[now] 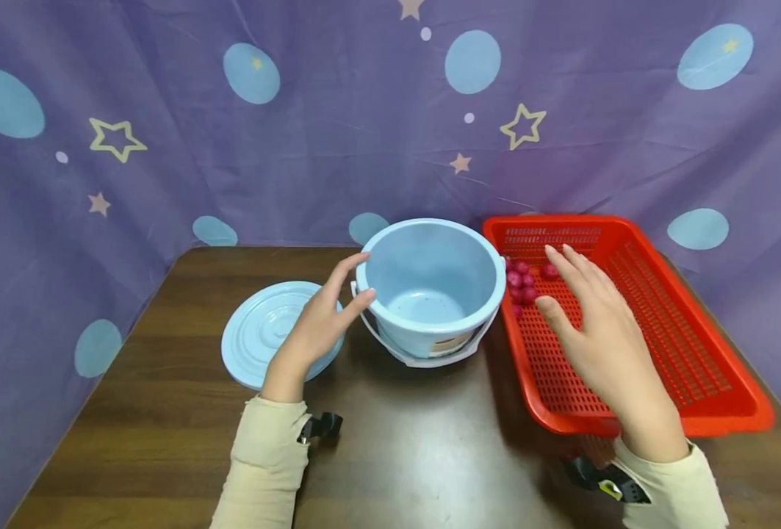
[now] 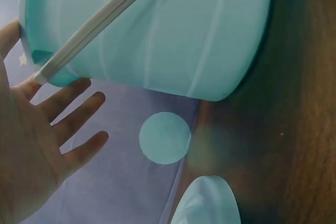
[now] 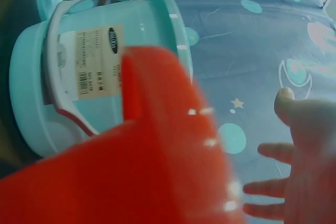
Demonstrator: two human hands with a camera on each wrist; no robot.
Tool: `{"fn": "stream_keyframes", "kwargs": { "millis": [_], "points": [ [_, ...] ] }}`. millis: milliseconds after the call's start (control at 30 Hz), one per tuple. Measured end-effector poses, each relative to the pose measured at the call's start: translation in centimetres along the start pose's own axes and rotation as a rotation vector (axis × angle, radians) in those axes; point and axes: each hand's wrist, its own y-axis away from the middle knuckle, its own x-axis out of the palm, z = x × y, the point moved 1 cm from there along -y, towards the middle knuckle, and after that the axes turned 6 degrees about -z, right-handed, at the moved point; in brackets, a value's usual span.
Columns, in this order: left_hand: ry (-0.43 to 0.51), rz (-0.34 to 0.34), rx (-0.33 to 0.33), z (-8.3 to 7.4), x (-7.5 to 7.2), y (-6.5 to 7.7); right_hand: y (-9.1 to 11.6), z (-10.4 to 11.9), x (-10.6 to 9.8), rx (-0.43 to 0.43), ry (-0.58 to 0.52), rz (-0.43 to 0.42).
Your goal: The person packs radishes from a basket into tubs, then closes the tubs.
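A light blue bucket [image 1: 430, 323] stands upright on the table, its inside bare apart from small specks. At the bucket's left rim is my left hand [image 1: 316, 323], fingers spread and thumb apart; in the left wrist view its fingertips [image 2: 79, 85] lie against or just beside the rim. My right hand [image 1: 598, 338] hovers over the red basket [image 1: 701, 323] with fingers extended and nothing held. Several dark pink round things [image 1: 522, 281] lie in the basket's left part, some hidden behind the bucket. The bucket's handle [image 1: 430, 360] hangs down at the front.
Left of the bucket a light blue lid [image 1: 264, 330] lies flat, partly covered by my left hand. A purple patterned cloth [image 1: 337, 110] hangs behind the wooden table [image 1: 423, 448]. On the bucket's side is a paper label [image 3: 97, 61].
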Motion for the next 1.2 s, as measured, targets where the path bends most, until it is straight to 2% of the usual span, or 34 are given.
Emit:
{"fn": "stream_keyframes", "kwargs": {
  "millis": [200, 333, 433, 633, 733, 867, 1067, 1200],
  "points": [
    [-0.018, 0.011, -0.022, -0.3, 0.0, 0.1, 0.1, 0.4, -0.4, -0.054, -0.214, -0.06],
    [0.044, 0.024, -0.039, -0.4, 0.2, 0.1, 0.1, 0.7, -0.6, -0.082, -0.25, -0.067],
    [0.117, 0.03, -0.043, -0.4, 0.1, 0.0, -0.5, 0.9, -1.1, -0.065, -0.265, -0.012],
    [0.172, 0.034, -0.059, -0.4, 0.0, 0.0, -2.6, 0.4, -2.0, -0.011, -0.331, 0.161],
    [0.142, 0.04, -0.059, -0.5, 0.0, -0.1, -3.7, -0.3, -2.2, -0.011, -0.354, 0.21],
    [0.071, 0.046, -0.081, -1.0, -0.1, -0.1, -5.1, -1.5, -2.1, 0.018, -0.327, 0.268],
    [0.042, 0.065, -0.111, -1.3, -0.5, 0.2, -7.3, -4.3, -0.5, 0.017, -0.312, 0.361],
    [0.035, 0.066, -0.113, -1.3, -0.6, 0.3, -8.1, -5.9, 0.5, 0.016, -0.331, 0.377]
  ]
}}
